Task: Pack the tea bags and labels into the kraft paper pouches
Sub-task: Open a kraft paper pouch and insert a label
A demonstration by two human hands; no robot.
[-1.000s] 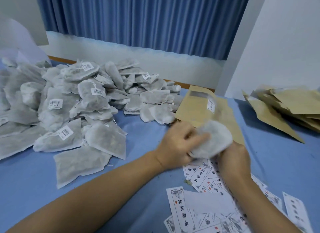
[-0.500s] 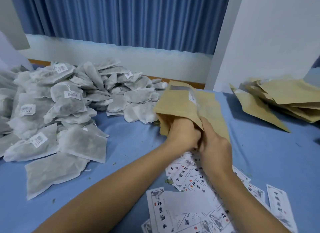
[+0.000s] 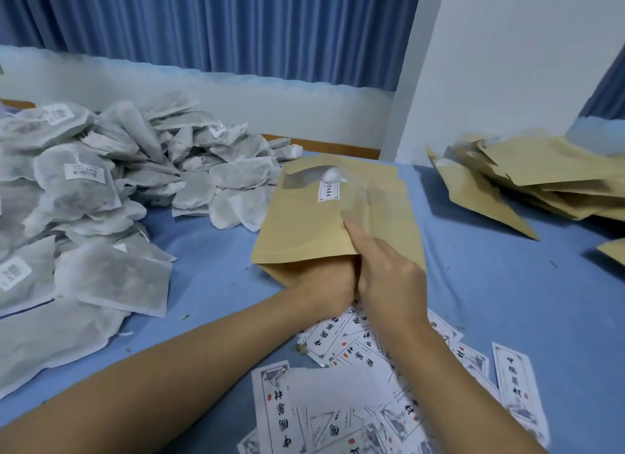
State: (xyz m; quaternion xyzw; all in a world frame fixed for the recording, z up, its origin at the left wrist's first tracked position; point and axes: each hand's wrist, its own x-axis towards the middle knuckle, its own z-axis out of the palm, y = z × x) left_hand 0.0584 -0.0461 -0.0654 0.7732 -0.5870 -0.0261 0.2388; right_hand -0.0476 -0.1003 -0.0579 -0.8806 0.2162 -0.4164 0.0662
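Head view: I saw the kraft pouch at frame centre on the bench. The right hand pinched its open lower edge. The left hand was pushed inside, fingers hidden, so I couldn't tell their grip.

You're in a hand-packing room, blue-covered worktop heaped with tea bags, kraft pouches, printed labels, blue curtain behind.

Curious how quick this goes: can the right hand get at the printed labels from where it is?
Probably yes: the labels lie uncovered on the table just below the right hand. That hand would first have to release its grip on the kraft pouch.
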